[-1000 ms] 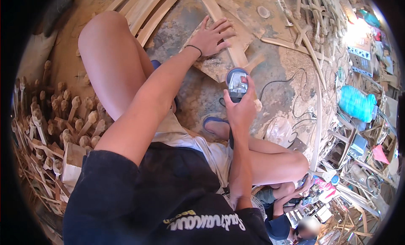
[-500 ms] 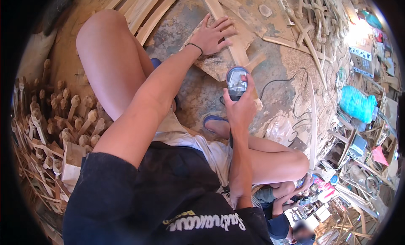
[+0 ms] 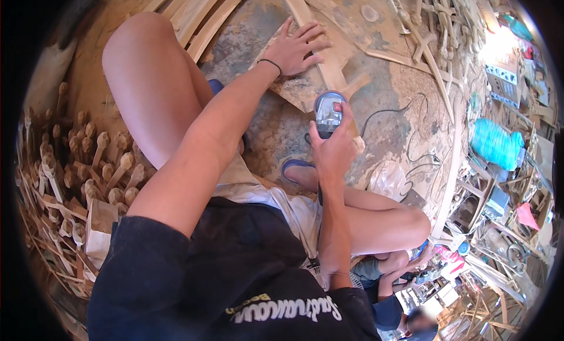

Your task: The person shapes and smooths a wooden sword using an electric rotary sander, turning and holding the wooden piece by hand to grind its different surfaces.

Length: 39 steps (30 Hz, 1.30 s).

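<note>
So, sander at wood strip;
L hand splayed over strip; R hand gripping sander; prob. best kept level w/ light passes.

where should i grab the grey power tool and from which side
Probably grip the power tool by its narrower dark rear end, coming from the person's side: that end points toward them, while the broad round head lies farther away, over the wooden strip. The right hand holds it there.

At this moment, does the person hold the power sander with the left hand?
No, the right hand grips the power sander, while the left hand is spread over the wooden strip.
</note>
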Tool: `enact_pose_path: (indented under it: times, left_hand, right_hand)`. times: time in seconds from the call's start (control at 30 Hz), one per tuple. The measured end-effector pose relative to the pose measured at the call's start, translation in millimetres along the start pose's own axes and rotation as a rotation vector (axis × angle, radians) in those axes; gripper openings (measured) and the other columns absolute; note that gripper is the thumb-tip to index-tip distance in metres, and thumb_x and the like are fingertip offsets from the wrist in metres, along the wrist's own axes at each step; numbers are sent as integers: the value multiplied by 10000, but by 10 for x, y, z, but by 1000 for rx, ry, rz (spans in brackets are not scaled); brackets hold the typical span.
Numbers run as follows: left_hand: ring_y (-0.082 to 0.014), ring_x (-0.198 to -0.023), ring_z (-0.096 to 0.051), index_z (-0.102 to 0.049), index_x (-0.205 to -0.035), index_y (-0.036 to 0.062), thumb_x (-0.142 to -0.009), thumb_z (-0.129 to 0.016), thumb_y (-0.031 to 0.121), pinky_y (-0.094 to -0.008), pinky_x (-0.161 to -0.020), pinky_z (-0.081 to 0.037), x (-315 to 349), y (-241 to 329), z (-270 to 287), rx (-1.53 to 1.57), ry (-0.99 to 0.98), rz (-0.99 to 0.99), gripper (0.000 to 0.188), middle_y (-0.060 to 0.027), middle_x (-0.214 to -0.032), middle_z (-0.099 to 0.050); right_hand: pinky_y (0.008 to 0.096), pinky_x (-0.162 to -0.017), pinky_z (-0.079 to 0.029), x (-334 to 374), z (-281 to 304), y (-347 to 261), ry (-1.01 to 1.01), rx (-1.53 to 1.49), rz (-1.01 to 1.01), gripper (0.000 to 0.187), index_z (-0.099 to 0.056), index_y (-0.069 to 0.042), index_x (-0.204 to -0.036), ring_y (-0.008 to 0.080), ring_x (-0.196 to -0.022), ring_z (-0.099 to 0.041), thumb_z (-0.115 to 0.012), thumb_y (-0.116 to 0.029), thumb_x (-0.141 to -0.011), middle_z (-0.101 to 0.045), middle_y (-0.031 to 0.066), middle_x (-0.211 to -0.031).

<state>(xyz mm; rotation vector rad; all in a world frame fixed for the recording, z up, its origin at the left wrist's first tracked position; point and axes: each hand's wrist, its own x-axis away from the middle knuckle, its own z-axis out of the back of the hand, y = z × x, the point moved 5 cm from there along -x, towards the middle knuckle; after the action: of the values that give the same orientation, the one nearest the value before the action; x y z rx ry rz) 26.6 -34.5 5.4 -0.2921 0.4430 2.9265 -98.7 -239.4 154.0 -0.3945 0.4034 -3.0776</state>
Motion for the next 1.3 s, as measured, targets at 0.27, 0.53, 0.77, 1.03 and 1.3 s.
enact_pose_path:
  times: [0.27, 0.53, 0.77, 1.03, 1.3]
  left_hand:
    - [-185, -1720, -250, -479, -1682, 445, -1157, -452, 626, -711, -1361, -124, -29, 11, -19, -35, -44, 3, 556, 39, -1801, -395]
    - [-183, -1715, -264, -499, -1668, 443, -1159, -470, 603, -705, -1361, -108, 14, -32, -54, 40, -4, -8, 535, 36, -1801, -410]
    - [-181, -1709, -279, -519, -1655, 441, -1147, -478, 632, -702, -1359, -119, -26, -64, -68, 26, -4, 0, 545, 43, -1801, -412]
    - [-182, -1706, -288, -521, -1651, 447, -1143, -482, 636, -711, -1353, -125, -32, -43, -80, 19, -4, -5, 543, 44, -1794, -427]
    - [-158, -1723, -231, -515, -1656, 449, -1139, -465, 645, -710, -1367, -69, -23, -49, -81, 29, -18, 9, 555, 48, -1814, -386]
  right_hand:
    - [610, -853, -589, -1, 4, -4, -3, 6, -19, 917, -364, -279, -1705, 544, -949, -762, -859, -407, -944, -734, 311, -1078]
    - [596, -866, -591, 8, 30, 82, -6, -21, -30, 937, -370, -284, -1705, 520, -961, -772, -869, -417, -924, -752, 294, -1082]
    - [584, -854, -582, -64, 164, 130, 61, -60, -40, 927, -425, -256, -1671, 482, -967, -778, -894, -417, -888, -808, 245, -1015]
    - [606, -883, -569, -67, 54, 171, 72, -66, 10, 909, -426, -242, -1664, 513, -1034, -756, -886, -413, -900, -778, 279, -1105]
    - [613, -892, -567, -78, 61, 130, 70, -52, 25, 901, -416, -238, -1666, 523, -1037, -753, -881, -393, -909, -771, 298, -1103]
